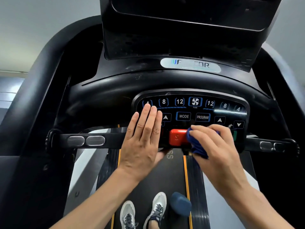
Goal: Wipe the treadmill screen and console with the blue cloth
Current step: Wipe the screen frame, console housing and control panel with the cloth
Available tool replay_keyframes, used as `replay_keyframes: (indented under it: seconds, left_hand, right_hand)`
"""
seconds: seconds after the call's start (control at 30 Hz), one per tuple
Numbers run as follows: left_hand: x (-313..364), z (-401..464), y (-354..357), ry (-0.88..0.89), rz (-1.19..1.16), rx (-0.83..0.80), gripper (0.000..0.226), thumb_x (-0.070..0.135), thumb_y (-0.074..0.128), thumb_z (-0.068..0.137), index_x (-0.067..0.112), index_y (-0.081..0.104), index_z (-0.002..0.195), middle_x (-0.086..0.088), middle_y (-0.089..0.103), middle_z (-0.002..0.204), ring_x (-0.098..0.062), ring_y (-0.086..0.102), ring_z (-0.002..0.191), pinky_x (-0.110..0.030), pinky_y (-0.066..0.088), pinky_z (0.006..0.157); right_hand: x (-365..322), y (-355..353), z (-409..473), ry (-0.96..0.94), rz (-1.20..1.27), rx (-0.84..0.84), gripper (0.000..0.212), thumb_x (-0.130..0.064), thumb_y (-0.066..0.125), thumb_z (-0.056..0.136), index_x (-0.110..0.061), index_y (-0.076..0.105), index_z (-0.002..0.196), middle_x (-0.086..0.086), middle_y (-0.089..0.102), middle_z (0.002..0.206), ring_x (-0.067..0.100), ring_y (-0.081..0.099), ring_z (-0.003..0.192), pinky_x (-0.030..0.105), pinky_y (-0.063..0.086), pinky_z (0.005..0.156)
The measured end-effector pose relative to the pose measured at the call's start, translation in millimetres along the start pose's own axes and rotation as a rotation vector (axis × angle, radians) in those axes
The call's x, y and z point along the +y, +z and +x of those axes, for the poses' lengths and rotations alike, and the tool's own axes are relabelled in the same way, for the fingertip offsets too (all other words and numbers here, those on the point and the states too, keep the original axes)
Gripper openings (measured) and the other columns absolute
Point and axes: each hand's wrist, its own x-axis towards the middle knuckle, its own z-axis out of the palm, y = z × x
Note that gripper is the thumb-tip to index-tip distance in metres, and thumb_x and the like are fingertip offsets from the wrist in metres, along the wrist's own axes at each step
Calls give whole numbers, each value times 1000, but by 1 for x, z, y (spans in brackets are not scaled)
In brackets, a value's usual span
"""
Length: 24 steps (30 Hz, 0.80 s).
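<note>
The treadmill's black button console sits in the middle of the view, with the dark screen tilted above it. My left hand lies flat with straight fingers on the console's left side, covering some buttons. My right hand grips the bunched blue cloth and presses it against the lower console, right beside the red stop button. The cloth hangs partly below the console edge.
Black handlebars with metal pulse sensors extend left and right of the console. Below lie the treadmill belt with orange stripes, my grey shoes, and a blurred blue object. Thick black side arms frame the console.
</note>
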Motion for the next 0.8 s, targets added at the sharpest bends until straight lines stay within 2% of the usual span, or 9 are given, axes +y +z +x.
replay_keyframes:
  seconds: [0.07, 0.13, 0.23, 0.4, 0.57, 0.6, 0.7, 0.8]
  left_hand:
    - [1, 1, -2, -15, -40, 36, 91, 57, 59, 96, -6, 30, 154, -23, 30, 160, -36, 23, 153, -55, 26, 122]
    - [2, 1, -3, -23, -68, 82, 69, 37, 52, 103, -7, 34, 152, -24, 34, 159, -37, 26, 152, -55, 28, 121]
    - [-2, 0, -4, 1, -61, 89, 64, 13, 56, 96, -7, 34, 152, -23, 32, 160, -36, 24, 153, -53, 26, 123]
    - [-13, -4, -6, 66, 13, 7, 88, 19, 71, 87, -4, 24, 157, -21, 23, 164, -34, 15, 156, -49, 19, 126]
    - [-9, -2, -6, 51, 1, 82, 63, 9, 52, 99, -4, 27, 156, -22, 26, 163, -34, 19, 155, -50, 22, 125]
    - [-10, -2, -8, 52, -3, 66, 68, 12, 56, 96, -4, 27, 156, -22, 26, 163, -35, 19, 155, -50, 22, 125]
    - [-10, -2, -14, 65, 9, -34, 106, 28, 80, 75, -3, 23, 157, -22, 22, 164, -35, 15, 156, -51, 19, 126]
    - [-7, -2, -16, 59, 16, -50, 116, 40, 85, 70, -3, 23, 157, -23, 23, 163, -35, 14, 156, -52, 17, 126]
  right_hand:
    - [-18, 17, -6, -25, -38, 99, 36, 5, 77, 75, -2, 72, 110, 11, 65, 126, 37, 53, 108, 39, 45, 103]
    - [-45, 41, -8, -32, -56, 168, 24, 2, 70, 86, 0, 72, 110, 20, 64, 123, 38, 54, 110, 41, 45, 103]
    - [-70, 68, -14, 68, -79, 276, 26, 2, 68, 90, -3, 73, 115, 21, 62, 120, 39, 57, 109, 43, 50, 98]
    - [-69, 81, -43, 162, -69, 354, 31, 0, 70, 90, -4, 72, 121, 17, 48, 122, 35, 52, 109, 41, 52, 92]
    - [-86, 97, -24, 206, 37, 429, 31, 2, 70, 90, -4, 71, 120, 20, 54, 117, 37, 55, 104, 40, 52, 88]
    - [-82, 96, -26, 202, 32, 426, 31, 1, 69, 91, -6, 72, 121, 20, 56, 117, 37, 55, 104, 39, 52, 88]
    - [-70, 86, -48, 300, 85, 447, 35, 1, 70, 88, -8, 72, 122, 20, 57, 119, 37, 53, 106, 37, 51, 89]
    - [-67, 76, -61, 501, 215, 547, 40, 13, 74, 75, 0, 71, 113, 20, 56, 115, 36, 55, 102, 40, 51, 89]
